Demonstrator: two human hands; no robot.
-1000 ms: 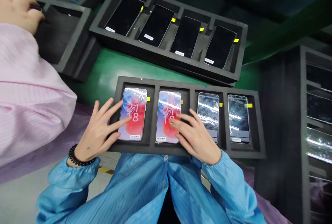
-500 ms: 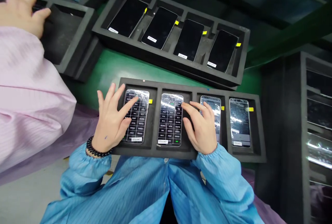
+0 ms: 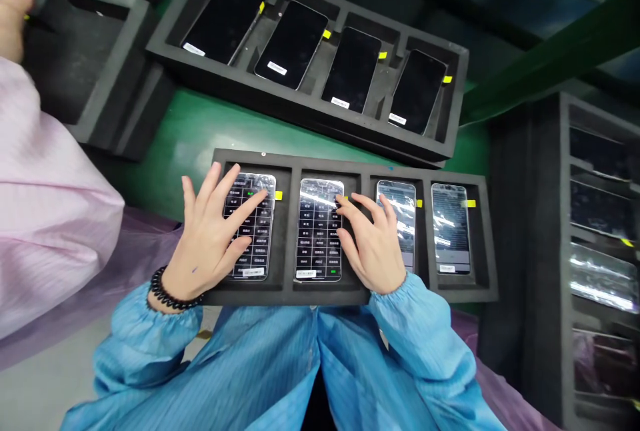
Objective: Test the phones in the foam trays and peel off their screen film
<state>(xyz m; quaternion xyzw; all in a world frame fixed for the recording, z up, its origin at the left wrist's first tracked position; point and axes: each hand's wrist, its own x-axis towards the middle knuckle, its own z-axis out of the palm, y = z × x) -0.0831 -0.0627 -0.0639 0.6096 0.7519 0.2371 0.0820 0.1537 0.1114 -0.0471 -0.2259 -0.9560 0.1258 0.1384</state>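
Observation:
A black foam tray [image 3: 295,294] lies in front of me with a smartphone in each compartment. My left hand [image 3: 207,238] is spread over the leftmost phone [image 3: 257,234], its index fingertip at the upper right of the lit grid screen. My right hand [image 3: 375,244] is open, with the index fingertip at the upper right edge of the second phone [image 3: 319,238], which also shows a grid menu. That hand partly covers the third phone [image 3: 403,201]. The rightmost phone [image 3: 450,231] shows lines of text. Neither hand grips anything.
Behind, another foam tray [image 3: 300,94] holds several dark-screened phones with yellow tabs. At left, a co-worker's hand [image 3: 13,21] is over a foam tray [image 3: 107,78]. Foam trays with phones [image 3: 565,251] stand at right, on or beside the green surface [image 3: 200,131].
The view has shifted slightly, moving everything left. My left index finger stays at the screen's upper right; a green cell now shows near the top there. The co-worker's hand has moved left.

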